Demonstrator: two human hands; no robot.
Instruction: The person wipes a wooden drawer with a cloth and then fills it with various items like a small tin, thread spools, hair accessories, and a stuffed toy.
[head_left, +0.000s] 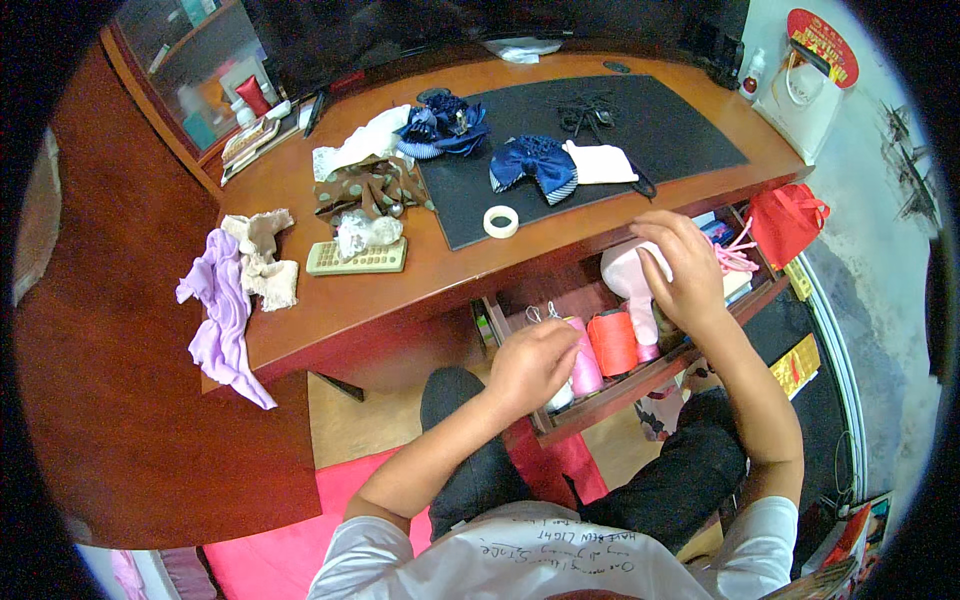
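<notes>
Left hand: bare, the left hand (535,368) hangs over the open drawer's near left part, fingers bunched and curled inward beside a pink spool (585,367); whether they pinch anything cannot be told, as the fingertips are turned away.
Right hand: the right hand (688,275) arches over the drawer's middle, thumb and fingers curved with a gap between them, just beside a pale pink object (622,270) with a rounded head and a handle.
Drawer: the wooden drawer (612,400) juts from the table's near edge. The pale pink object lies in it, handle toward the drawer's front edge. An orange-red spool (612,342) stands right of the pink spool, and pink cords (738,255) lie toward the right end.
How far along: the drawer is already pulled out; sorting its contents seems underway, not finished. Spools are inside, while bows and cloths lie loose on the table (340,325).
Table, near edge: a ring of white tape (490,228) lies at the near edge of a black mat (690,130).
On the mat: a blue bow (533,168) touches a white folded piece (598,163); a black cable (588,115) lies farther back.
Table, left: a brown dotted cloth (362,188) lies behind a beige keypad device (345,262); a lilac cloth (217,290) hangs over the near left corner.
Drawer's right end: a red bag (787,228).
</notes>
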